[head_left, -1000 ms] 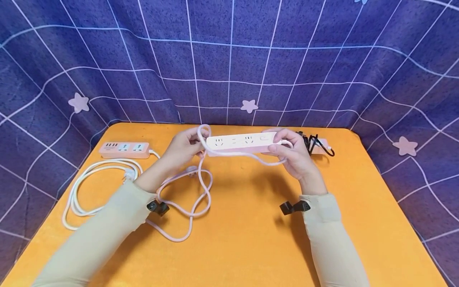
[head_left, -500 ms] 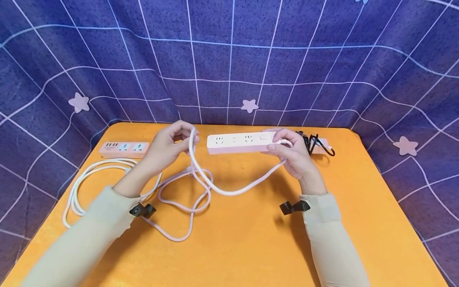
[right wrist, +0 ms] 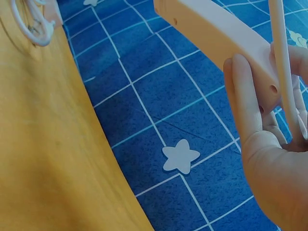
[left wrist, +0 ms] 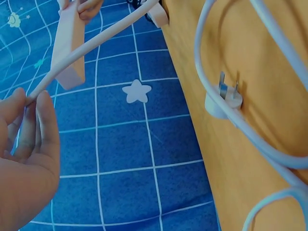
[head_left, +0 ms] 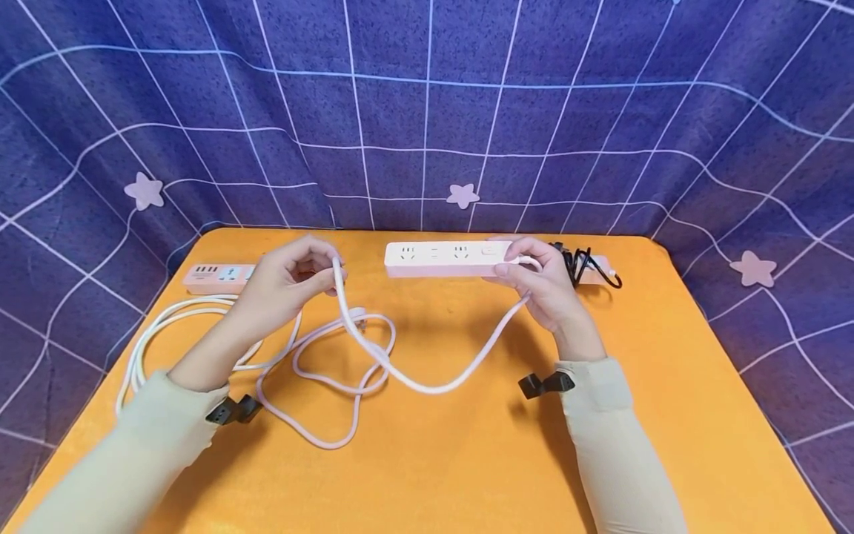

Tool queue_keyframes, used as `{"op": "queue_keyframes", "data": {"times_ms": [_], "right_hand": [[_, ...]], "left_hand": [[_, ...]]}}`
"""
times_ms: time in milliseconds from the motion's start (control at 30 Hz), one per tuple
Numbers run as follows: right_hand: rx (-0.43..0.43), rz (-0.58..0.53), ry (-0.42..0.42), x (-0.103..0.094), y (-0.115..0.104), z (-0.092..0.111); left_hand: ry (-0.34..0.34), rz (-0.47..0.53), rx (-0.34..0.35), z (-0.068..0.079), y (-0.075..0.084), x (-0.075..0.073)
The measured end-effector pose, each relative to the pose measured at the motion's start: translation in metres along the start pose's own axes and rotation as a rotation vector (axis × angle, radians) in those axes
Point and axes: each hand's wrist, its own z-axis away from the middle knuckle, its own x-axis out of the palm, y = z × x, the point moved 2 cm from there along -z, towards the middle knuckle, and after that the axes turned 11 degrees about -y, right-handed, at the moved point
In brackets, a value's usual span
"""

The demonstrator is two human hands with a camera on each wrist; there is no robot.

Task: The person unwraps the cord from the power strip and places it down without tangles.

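Note:
A white-and-pink power strip (head_left: pixel 440 259) is held level above the table by my right hand (head_left: pixel 543 285), which grips its right end beside the cord's exit. From there the strip's pale cord (head_left: pixel 427 389) sags in a wide curve to my left hand (head_left: pixel 290 285). Thumb and fingers of the left hand pinch the cord, as the left wrist view also shows. The rest of the cord lies in loose loops on the table, with its plug (left wrist: pixel 224 103) among them, prongs upward. In the right wrist view, fingers (right wrist: pixel 245 96) press along the strip's underside.
A pink power strip (head_left: pixel 213 278) with a coiled white cord (head_left: pixel 150 334) lies at the left, partly behind my left arm. Another strip (head_left: pixel 596 268) with a bundled black cord (head_left: pixel 579 265) sits behind my right hand. A blue grid-patterned curtain surrounds the orange table (head_left: pixel 467 467).
My left hand has moved left from the strip's left end, drawing the cord away, so a loop there has opened into a wide sagging curve. The right hand and strip have barely moved.

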Motion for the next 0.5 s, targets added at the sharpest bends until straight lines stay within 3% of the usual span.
{"op": "queue_keyframes", "data": {"times_ms": [267,500], "right_hand": [[-0.006,-0.018,0.034,-0.002,0.003,-0.001],[-0.001,-0.016,0.069,-0.002,0.004,-0.004]], "left_hand": [[0.002,-0.028,-0.012,0.011,-0.006,-0.006],[0.005,-0.023,-0.074,0.021,-0.015,-0.007]]}}
